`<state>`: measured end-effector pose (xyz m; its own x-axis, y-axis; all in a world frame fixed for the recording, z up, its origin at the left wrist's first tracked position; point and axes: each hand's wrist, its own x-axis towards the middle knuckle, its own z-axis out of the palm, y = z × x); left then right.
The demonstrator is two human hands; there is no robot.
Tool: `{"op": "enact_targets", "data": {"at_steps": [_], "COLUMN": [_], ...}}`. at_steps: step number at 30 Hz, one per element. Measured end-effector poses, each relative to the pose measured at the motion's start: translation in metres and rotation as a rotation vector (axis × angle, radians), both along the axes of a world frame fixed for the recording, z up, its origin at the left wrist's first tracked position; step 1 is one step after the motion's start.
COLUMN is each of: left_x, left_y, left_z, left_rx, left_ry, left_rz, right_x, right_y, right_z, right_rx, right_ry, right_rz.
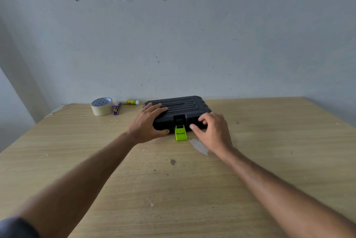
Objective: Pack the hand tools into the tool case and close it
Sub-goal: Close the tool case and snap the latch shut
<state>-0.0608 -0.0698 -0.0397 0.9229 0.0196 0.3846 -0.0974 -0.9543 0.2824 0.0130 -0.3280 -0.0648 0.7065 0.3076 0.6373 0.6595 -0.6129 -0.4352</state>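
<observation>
A black ribbed tool case (181,107) lies flat on the wooden table with its lid down. Its lime-green latch (180,133) hangs open, flipped out toward me at the front edge. My left hand (148,122) grips the case's front left corner, fingers spread over the lid and thumb against the front wall. My right hand (212,130) hovers at the front right corner with curled fingers, thumb pointing toward the latch; I cannot tell whether it touches the case. No loose hand tools are visible.
A roll of masking tape (102,106), a purple stapler (116,109) and a yellow glue stick (132,102) lie at the back left near the wall. The table (173,189) stretches toward me, with a white scuff (199,146) near my right wrist.
</observation>
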Motion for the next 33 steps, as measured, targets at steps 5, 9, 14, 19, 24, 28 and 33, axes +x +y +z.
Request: {"op": "enact_targets", "data": {"at_steps": [5, 9, 14, 19, 24, 28, 33], "left_x": [0.001, 0.000, 0.001, 0.003, 0.004, 0.003, 0.003], "left_y": [0.000, 0.000, 0.001, 0.003, 0.001, 0.001, -0.002], "left_z": [-0.006, -0.006, -0.005, -0.001, 0.001, 0.003, 0.015], "left_rx": [0.006, -0.012, 0.000, 0.026, 0.039, 0.034, 0.062], "left_ry": [0.013, 0.009, 0.025, 0.063, 0.086, 0.085, 0.130], "left_rz": [0.044, 0.046, 0.034, 0.029, 0.043, 0.034, 0.011], "right_x": [-0.026, -0.035, -0.041, -0.044, -0.039, -0.032, -0.018], "right_y": [0.030, 0.044, 0.045, 0.042, 0.039, 0.040, 0.037], "right_z": [0.002, -0.003, 0.000, 0.012, 0.016, 0.017, 0.020], "right_rx": [-0.292, -0.308, -0.234, -0.141, -0.103, -0.095, -0.090], "right_ry": [0.216, 0.229, 0.176, 0.129, 0.119, 0.108, 0.137], "right_rz": [-0.065, -0.089, -0.081, -0.019, 0.008, 0.039, 0.152]}}
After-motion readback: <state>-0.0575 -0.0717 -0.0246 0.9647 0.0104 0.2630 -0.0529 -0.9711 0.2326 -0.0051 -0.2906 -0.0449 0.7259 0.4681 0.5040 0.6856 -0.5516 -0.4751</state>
